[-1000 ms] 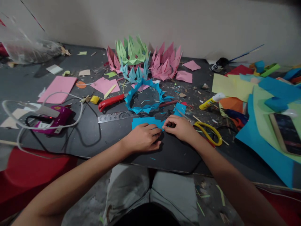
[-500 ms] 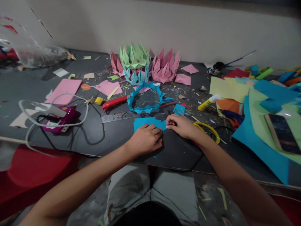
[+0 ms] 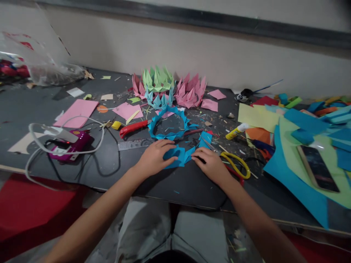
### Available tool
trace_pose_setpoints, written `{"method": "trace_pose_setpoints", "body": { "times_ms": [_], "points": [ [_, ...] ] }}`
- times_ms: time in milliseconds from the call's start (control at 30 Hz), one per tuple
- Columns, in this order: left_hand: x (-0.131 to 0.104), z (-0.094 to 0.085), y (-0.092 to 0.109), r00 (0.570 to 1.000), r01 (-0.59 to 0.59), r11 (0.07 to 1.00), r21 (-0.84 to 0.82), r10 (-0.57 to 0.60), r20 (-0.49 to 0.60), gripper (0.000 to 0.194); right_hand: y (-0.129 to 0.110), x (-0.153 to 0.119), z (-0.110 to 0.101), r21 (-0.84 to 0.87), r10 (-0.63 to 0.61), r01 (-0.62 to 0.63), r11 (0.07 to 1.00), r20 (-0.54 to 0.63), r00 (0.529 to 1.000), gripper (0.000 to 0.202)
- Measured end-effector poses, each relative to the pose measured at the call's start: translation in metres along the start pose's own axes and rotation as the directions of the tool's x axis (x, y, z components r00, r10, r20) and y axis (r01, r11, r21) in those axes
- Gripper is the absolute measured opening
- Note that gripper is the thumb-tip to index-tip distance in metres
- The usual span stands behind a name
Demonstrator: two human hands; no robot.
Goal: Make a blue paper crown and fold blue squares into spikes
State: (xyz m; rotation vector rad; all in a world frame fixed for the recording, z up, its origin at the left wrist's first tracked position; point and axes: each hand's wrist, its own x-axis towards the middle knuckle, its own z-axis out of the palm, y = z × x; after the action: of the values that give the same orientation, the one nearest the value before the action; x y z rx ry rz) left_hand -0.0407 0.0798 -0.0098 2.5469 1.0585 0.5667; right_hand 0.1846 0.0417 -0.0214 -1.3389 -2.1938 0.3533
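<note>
My left hand [image 3: 156, 157] rests over a piece of blue paper [image 3: 179, 157] near the table's front, thumb and fingers spread apart with the paper showing between them. At the paper's right end is a small folded blue point [image 3: 189, 154]. My right hand [image 3: 210, 164] pinches the edge of that folded point between thumb and fingertips. Just behind my hands lies a ring of folded blue paper points [image 3: 153, 128]. A metal ruler [image 3: 133, 144] and a red-handled cutter [image 3: 134, 128] lie to its left. Scissors [image 3: 208, 145] lie partly hidden behind my right hand.
Folded green [image 3: 158, 81] and pink paper crowns [image 3: 190, 93] stand by the wall. A purple power adapter [image 3: 72, 146] with looped cables is at left. At right are a glue stick [image 3: 236, 132], a yellow loop [image 3: 244, 171], coloured paper sheets [image 3: 285, 182] and a phone [image 3: 318, 168].
My left hand has shifted left and its thumb has spread from the fingers, uncovering more blue paper. My right hand stays pinched at the folded point. The view has tilted upward.
</note>
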Motion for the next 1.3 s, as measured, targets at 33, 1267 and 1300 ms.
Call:
{"method": "trace_pose_setpoints", "body": {
  "times_ms": [33, 1267, 1300],
  "points": [
    [-0.001, -0.001, -0.003, 0.999, 0.048, 0.998, 0.048, -0.047, -0.02, 0.04, -0.003, -0.002, 0.0, -0.05, -0.063, 0.061, 0.997, -0.028, 0.998, 0.017],
    [0.018, 0.003, -0.003, 0.982, 0.104, 0.974, -0.202, -0.069, 0.173, 0.01, 0.008, -0.001, -0.013, 0.356, 0.37, -0.382, 0.852, 0.105, 0.923, 0.017],
    [0.018, 0.004, -0.004, 0.985, 0.071, 0.981, -0.183, -0.04, 0.169, 0.009, 0.008, -0.002, -0.013, 0.31, 0.335, -0.351, 0.884, 0.105, 0.936, 0.016]
  ]
}}
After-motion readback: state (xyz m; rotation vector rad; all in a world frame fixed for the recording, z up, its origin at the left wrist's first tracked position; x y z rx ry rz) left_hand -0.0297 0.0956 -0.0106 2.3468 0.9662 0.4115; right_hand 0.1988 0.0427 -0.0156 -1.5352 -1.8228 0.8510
